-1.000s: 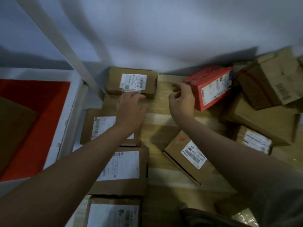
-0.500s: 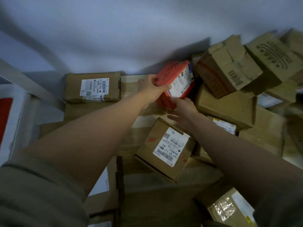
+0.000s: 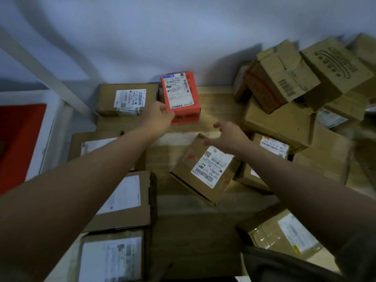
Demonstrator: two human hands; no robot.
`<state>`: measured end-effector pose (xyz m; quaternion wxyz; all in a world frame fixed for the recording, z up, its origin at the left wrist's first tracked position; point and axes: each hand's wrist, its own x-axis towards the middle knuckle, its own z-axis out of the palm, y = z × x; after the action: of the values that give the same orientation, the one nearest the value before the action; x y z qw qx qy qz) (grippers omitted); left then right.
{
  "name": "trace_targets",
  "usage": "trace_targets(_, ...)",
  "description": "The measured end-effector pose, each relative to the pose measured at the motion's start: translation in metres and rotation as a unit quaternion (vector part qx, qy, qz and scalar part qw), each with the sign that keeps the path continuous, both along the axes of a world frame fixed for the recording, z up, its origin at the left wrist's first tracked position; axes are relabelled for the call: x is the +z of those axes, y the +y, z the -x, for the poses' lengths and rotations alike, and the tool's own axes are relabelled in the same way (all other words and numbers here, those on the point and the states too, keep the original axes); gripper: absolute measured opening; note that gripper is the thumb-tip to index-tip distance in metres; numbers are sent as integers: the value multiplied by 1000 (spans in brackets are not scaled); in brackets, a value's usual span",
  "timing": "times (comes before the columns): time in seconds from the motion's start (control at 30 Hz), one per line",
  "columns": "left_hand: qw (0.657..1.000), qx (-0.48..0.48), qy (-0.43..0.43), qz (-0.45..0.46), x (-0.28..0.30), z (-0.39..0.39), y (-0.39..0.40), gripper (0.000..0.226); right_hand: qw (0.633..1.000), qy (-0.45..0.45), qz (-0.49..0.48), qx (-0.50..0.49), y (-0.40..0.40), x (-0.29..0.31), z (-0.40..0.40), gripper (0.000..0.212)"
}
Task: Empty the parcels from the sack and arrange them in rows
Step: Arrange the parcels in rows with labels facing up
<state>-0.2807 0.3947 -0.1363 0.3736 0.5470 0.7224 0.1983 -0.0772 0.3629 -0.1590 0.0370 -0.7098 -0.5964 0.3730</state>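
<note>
A red parcel (image 3: 181, 96) with a white label lies flat at the back of the wooden table (image 3: 215, 110), right beside a brown labelled parcel (image 3: 126, 99). My left hand (image 3: 160, 117) grips the red parcel's near left corner. My right hand (image 3: 227, 135) hovers open, fingers spread, over the far end of a tilted brown parcel (image 3: 205, 169) marked 001. Down the left side runs a column of flat brown parcels (image 3: 126, 202), partly hidden under my left forearm.
A jumbled heap of brown boxes (image 3: 284, 82) fills the right side up to the wall. Another taped parcel (image 3: 284, 235) lies at the lower right. A red bin with a white rim (image 3: 18, 143) stands left of the table. A white post (image 3: 46, 72) slants past the back left corner.
The red parcel has moved from the heap on the right to the back row, now lying label up beside the brown parcel. My right hand has let go of it and drawn back.
</note>
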Motion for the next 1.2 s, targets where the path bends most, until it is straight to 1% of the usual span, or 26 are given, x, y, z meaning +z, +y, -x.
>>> trace_targets(0.07,997,-67,6,25,1,-6,-22,28,993,-86,59,50,-19,-6,-10,91)
trace_targets(0.1,994,-100,15,29,-1,-10,-33,32,988,-124,67,66,-29,-9,-13,94)
trace_targets(0.13,990,-132,26,34,-3,-16,-46,37,982,-163,56,81,-38,-11,-13,93)
trace_targets(0.17,986,-158,38,47,-7,-21,-58,41,975,-200,26,95,-47,-11,-13,89)
trace_targets(0.2,979,-184,55,63,-12,-26,-69,42,968,-228,-18,104,-56,-10,-11,82)
trace_targets(0.23,971,-214,81,72,-20,-29,-78,42,964,-237,-58,106,-64,-8,-10,73)
trace_targets(0.27,961,-241,111,71,-25,-32,-86,45,966,-226,-76,98,-71,-7,-8,66)
trace_targets(0.3,954,-261,136,65,-30,-31,-93,52,973,-202,-70,85,-77,-6,-8,62)
trace_targets(0.37,930,-313,185,41,-34,-28,-107,72,986,-153,2,61,-88,-6,-7,65)
trace_targets(0.43,883,-393,256,-4,-35,-26,-125,88,990,-111,75,52,-95,-9,-5,70)
trace_targets(0.47,859,-422,288,-27,-36,-27,-134,91,992,-79,93,40,-97,-10,-4,70)
trace_targets(0.5,843,-438,309,-41,-40,-27,-142,90,995,-35,92,17,-97,-11,-1,70)
trace_targets(0.53,837,-441,320,-47,-41,-28,-146,88,997,16,75,-11,-95,-12,2,71)
trace_targets(0.6,843,-421,330,-48,-48,-27,-146,81,993,107,28,-46,-87,-12,10,65)
trace_targets(0.67,861,-381,334,-40,-50,-26,-140,72,983,176,13,-46,-81,-11,16,62)
trace_targets(0.73,872,-352,338,-37,-52,-24,-130,63,979,197,18,-45,-82,-10,18,61)
trace_targets(0.8,875,-346,337,-28,-55,-21,-119,59,984,172,-15,-43,-89,-8,16,51)
trace_targets(0.93,891,-310,332,15,-57,-24,-99,53,983,120,-134,-47,-114,1,-10,29)
trace_targets(1.0,899,-277,339,19,-55,-33,-95,49,972,64,-208,-88,-123,2,-30,26)
trace_targets(1.03,898,-267,350,1,-54,-40,-96,46,962,14,-242,-123,-125,2,-40,29)
trace_targets(1.07,895,-264,359,-22,-52,-49,-98,43,950,-42,-261,-164,-125,0,-51,39)
trace_targets(1.1,891,-271,361,-40,-50,-58,-103,41,942,-90,-251,-205,-124,-1,-60,54)
trace_targets(1.13,891,-280,355,-49,-49,-67,-109,39,941,-115,-209,-239,-122,-3,-69,73)
trace_targets(1.2,900,-289,324,-39,-48,-83,-124,39,952,-99,-95,-274,-119,-5,-79,113)
